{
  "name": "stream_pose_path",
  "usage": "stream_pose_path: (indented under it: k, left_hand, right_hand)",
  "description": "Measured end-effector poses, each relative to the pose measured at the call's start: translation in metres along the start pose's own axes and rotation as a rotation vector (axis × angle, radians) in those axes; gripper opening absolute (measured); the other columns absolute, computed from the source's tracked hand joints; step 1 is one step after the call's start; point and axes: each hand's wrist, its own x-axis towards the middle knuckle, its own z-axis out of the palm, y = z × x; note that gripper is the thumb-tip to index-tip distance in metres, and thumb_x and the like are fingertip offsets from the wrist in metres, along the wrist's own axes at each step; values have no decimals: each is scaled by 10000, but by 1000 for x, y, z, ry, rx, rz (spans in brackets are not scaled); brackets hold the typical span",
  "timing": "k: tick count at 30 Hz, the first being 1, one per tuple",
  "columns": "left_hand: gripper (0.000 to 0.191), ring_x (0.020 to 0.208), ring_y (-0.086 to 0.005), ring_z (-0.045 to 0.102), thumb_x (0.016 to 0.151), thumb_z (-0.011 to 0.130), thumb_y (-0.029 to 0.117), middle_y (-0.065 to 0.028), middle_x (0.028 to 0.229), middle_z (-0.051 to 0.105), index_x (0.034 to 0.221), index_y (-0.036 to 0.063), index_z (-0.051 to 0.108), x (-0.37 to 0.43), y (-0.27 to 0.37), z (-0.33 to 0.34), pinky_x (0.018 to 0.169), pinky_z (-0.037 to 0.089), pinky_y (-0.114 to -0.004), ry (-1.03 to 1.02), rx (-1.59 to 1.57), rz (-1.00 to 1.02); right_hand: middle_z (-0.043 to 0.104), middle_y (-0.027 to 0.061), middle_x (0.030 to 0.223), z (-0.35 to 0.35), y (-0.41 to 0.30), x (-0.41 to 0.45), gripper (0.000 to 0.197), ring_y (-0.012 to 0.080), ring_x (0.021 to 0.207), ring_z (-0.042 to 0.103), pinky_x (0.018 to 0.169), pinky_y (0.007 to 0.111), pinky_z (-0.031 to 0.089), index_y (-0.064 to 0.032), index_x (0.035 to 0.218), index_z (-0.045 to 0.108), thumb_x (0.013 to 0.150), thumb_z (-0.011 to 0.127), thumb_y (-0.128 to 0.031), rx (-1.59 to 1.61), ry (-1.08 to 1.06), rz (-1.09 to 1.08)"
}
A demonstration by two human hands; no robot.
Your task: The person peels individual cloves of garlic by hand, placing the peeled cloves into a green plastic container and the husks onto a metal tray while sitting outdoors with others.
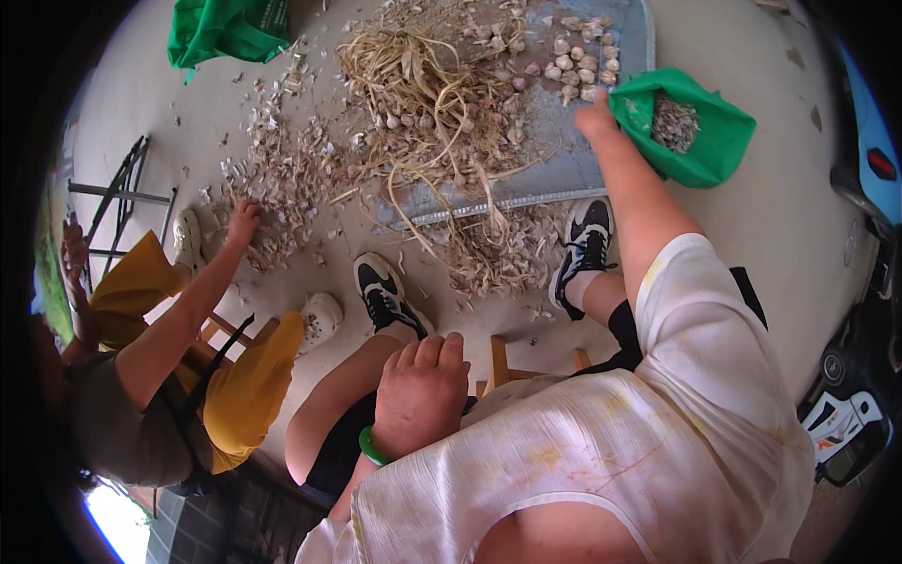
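Observation:
My left hand (421, 395), with a green bangle (372, 445) at its wrist, rests over my leg; its palm is hidden. Stretched forward, my right hand (597, 120) is beside a green bag (726, 151) with small dry pieces inside. Its fingers lie at the bag's left edge and near the closest garlic bulbs (569, 76); whether they grip anything is unclear. Those trimmed bulbs are grouped on a grey sheet (578, 166). Left of them is a heap of garlic with dried stalks (409, 67).
Papery garlic skins (289, 176) litter the floor. At the left a co-worker's hand (244, 222) touches them. A second green bag (232, 32) is at the top left, a folding metal frame (123, 194) at the far left. Wooden stool parts (499, 359) show beneath me.

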Motion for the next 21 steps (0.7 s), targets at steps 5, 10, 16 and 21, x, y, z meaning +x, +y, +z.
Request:
stream_pose_path:
  k: [5, 10, 16, 21]
  left_hand:
    - [325, 873, -264, 621, 795, 667, 189, -88, 955, 614, 1070, 49, 566, 10, -6, 4, 769, 502, -389, -62, -20, -115]
    - [324, 878, -261, 619, 798, 666, 186, -82, 956, 612, 1073, 51, 564, 13, -2, 2, 766, 503, -388, -71, -44, -137]
    - [322, 859, -256, 617, 793, 673, 185, -83, 924, 602, 1064, 52, 562, 16, 6, 7, 752, 504, -389, -43, -38, -37]
    - [282, 849, -255, 619, 798, 659, 191, -84, 898, 592, 1022, 54, 556, 3, 14, 6, 735, 503, -384, -42, 2, 26]
  right_hand:
    - [333, 246, 1474, 22, 9, 43, 709, 392, 1371, 329, 1148, 408, 262, -36, 1439, 325, 791, 580, -168, -168, 96, -171]
    - [453, 229, 1387, 18, -6, 22, 537, 383, 1274, 460, 1057, 435, 387, -26, 1273, 500, 789, 640, -212, -291, -9, -97]
    - [559, 196, 1248, 35, -11, -50, 407, 381, 1168, 540, 980, 448, 457, -37, 1180, 566, 796, 634, -155, -475, 48, -302]
    - [643, 146, 1032, 47, -28, -92, 254, 329, 949, 629, 849, 421, 516, -41, 1073, 616, 837, 597, -133, -22, -175, -195]
